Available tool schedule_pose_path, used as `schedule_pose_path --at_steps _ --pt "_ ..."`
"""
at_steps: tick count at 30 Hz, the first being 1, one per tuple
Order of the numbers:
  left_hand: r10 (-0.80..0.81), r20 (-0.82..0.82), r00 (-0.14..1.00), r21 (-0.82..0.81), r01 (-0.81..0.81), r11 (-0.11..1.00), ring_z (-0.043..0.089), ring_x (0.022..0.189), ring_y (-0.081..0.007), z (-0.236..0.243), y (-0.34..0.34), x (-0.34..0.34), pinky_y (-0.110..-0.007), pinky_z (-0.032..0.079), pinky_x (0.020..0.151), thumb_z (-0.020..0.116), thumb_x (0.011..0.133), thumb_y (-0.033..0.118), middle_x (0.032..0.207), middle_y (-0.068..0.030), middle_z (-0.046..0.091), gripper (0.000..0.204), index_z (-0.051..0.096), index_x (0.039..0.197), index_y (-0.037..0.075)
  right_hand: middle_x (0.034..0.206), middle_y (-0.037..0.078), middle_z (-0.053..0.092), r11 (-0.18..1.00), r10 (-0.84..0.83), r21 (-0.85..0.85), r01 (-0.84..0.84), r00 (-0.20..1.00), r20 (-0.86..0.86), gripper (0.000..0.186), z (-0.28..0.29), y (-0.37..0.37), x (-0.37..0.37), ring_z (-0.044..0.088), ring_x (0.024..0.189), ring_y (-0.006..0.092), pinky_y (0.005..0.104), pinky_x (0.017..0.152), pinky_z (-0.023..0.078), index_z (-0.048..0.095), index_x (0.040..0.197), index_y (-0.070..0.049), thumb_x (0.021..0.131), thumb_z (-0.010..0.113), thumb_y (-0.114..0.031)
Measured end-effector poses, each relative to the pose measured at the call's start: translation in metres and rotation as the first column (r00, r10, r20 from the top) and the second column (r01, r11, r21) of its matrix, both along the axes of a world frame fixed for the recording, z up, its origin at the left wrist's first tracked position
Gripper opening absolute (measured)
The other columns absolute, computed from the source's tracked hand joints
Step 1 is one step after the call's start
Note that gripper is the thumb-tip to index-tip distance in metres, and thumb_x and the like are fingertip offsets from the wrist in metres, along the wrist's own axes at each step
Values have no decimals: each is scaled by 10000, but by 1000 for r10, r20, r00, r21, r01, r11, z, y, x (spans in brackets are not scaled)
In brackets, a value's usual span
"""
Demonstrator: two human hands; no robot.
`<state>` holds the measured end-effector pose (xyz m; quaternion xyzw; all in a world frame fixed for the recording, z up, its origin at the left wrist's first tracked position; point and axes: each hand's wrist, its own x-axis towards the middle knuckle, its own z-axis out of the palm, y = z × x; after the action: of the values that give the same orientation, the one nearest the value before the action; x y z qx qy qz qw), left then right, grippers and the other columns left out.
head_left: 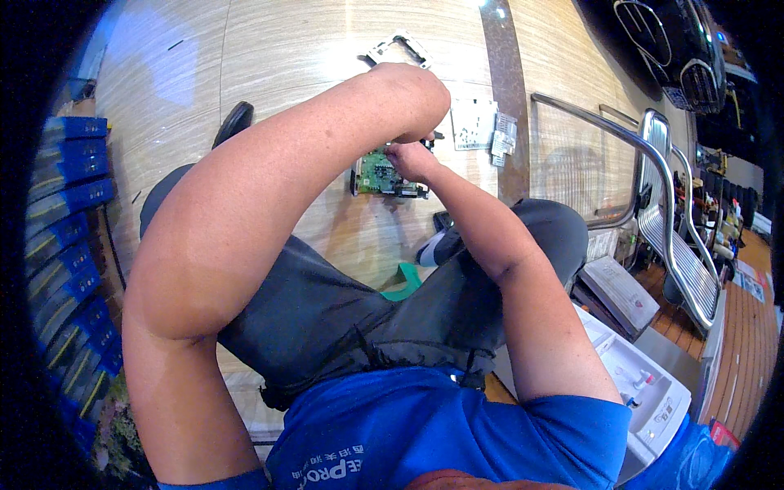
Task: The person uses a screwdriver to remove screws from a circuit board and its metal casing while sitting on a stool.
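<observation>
Over my remote feed I am counting two bare hands: one left hand [426, 102] and one right hand [414, 162]. Two dark trouser legs [286, 298] are showing. I am also finding one green circuit board [380, 174], one pale frame [418, 52], one white perforated plate [474, 124], one green strip [411, 282], one metal-framed chair [684, 261] and one white plastic tray [670, 420]. Blue boxes [88, 127] are numbering more than five; the blurred rim is hiding their exact count.
</observation>
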<state>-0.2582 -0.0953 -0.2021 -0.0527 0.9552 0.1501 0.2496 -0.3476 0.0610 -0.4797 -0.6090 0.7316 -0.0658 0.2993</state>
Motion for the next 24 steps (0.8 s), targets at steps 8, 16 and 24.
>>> schedule_pose_path --at_steps 8,16,24 --pt "19 -7 1000 36 -19 999 709 936 -324 -1 -3 1 -438 575 768 733 863 308 961 -178 727 305 737 964 20 905 218 694 1000 -3 18 2 1000 19 175 -6 9 -8 671 881 404 515 816 533 689 939 -65 874 559 -163" --pt "16 6 1000 9 -16 1000 711 937 -315 -3 -4 4 -434 577 764 731 871 318 961 -166 728 304 730 973 32 928 223 697 995 -91 52 89 995 27 199 12 11 -3 669 886 410 510 824 532 716 974 -84 893 551 -161" --pt "23 -17 1000 14 -23 1000 710 934 -322 -5 -3 4 -435 577 768 732 871 319 955 -163 728 314 728 972 22 944 223 698 992 -105 68 101 994 43 203 9 14 -7 667 881 417 514 820 531 721 990 -92 897 554 -162"
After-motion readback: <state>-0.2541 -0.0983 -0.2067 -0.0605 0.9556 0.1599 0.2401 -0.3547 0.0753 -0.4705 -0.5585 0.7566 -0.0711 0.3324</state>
